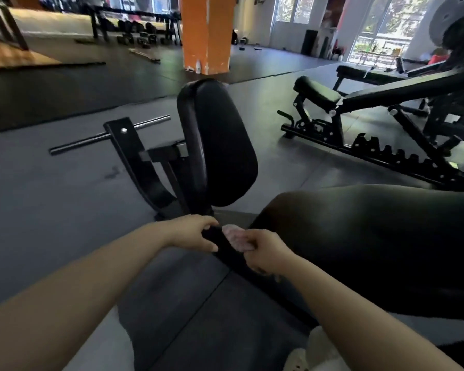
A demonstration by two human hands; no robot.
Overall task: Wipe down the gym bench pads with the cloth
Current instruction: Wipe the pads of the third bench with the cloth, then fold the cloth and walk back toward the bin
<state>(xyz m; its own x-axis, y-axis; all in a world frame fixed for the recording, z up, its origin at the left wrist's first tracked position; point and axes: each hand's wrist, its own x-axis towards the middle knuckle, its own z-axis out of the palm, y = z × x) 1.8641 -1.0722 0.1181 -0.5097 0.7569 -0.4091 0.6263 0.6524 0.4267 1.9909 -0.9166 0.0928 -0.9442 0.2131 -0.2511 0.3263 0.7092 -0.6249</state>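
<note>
An upright black pad (220,145) stands on a black frame in the middle of the head view. A large black seat pad (381,245) fills the lower right. Between them runs a black frame bar (225,253). My left hand (196,232) grips the upper end of that bar. My right hand (263,253) is closed on a small pale pink cloth (235,236), which is pressed against the bar just right of my left hand.
A steel rod (107,135) sticks out left of the frame. An adjustable black bench (386,113) stands at the right. An orange pillar (206,33) rises behind, with a dumbbell rack (134,25) at the far left. My light shoe (306,354) is at the bottom.
</note>
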